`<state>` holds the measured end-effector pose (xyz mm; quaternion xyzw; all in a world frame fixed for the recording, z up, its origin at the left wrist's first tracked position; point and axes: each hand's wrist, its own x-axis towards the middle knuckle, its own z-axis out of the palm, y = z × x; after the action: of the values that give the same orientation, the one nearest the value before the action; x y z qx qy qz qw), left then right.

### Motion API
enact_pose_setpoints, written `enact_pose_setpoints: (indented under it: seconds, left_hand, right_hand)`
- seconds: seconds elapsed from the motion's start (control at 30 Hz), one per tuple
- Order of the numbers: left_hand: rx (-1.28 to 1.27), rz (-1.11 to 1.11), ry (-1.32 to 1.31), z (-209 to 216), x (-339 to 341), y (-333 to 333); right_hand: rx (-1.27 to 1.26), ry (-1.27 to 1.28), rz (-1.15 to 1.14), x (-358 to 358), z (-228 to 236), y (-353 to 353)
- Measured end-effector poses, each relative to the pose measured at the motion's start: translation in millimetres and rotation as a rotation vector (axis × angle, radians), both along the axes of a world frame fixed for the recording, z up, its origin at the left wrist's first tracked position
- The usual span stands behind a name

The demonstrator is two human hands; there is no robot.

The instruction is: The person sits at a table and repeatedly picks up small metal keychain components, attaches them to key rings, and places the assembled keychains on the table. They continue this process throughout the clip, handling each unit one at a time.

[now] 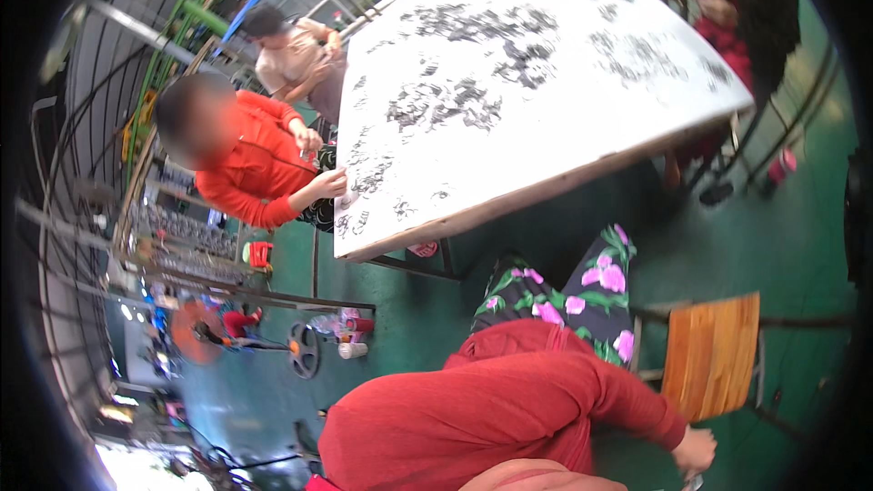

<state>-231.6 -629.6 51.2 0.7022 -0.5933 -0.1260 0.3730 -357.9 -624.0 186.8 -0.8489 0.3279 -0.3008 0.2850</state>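
My right hand [696,448], at the end of a dark red sleeve, is low at the right, beside a wooden stool. Its fingers are closed, and a small silvery thing [694,482] sticks out below them, cut off by the lower edge. What kind of thing it is I cannot make out. My left hand is out of view. Ahead of my flowered trousers [591,286] stands a large white table [546,159], well away from my hand. Heaps of small black curled pieces [446,105] lie scattered over it.
The stool [711,355] has a slatted seat. A person in an orange jacket [259,159] works at the table's left edge; others sit along its far and right sides. A red stool [258,255], a black wheel [305,350] and metal racks [182,227] are at the left.
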Motion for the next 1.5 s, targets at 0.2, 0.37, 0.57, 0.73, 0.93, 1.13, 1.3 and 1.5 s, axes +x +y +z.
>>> enact_pose_setpoints:
  seconds: [0.2,0.37,0.57,0.73,0.93,1.13,1.3,1.5]
  left_hand:
    - [-0.448,-0.003,0.169,-24,24,12]
    - [-0.466,0.063,0.358,9,64,118]
    - [-0.029,0.506,0.271,43,72,364]
    - [0.009,1.306,0.191,74,-21,512]
    - [-0.322,1.923,0.247,84,-131,511]
    - [0.216,1.572,0.45,44,-133,460]
    - [0.381,1.603,0.523,46,-130,473]
    - [0.493,1.75,0.485,64,-142,511]
  right_hand:
    - [0.139,-0.42,-0.005,3,-57,-20]
    - [0.15,-0.406,0.051,-14,-121,-75]
    - [0.174,-0.287,0.241,-14,-178,-87]
    - [0.202,-0.015,0.623,109,-227,10]
    - [0.65,-0.258,1.445,227,-93,255]
    - [1.184,0.513,2.456,176,104,363]
    - [0.871,2.057,2.824,134,183,401]
    - [0.584,1.755,3.161,128,202,436]
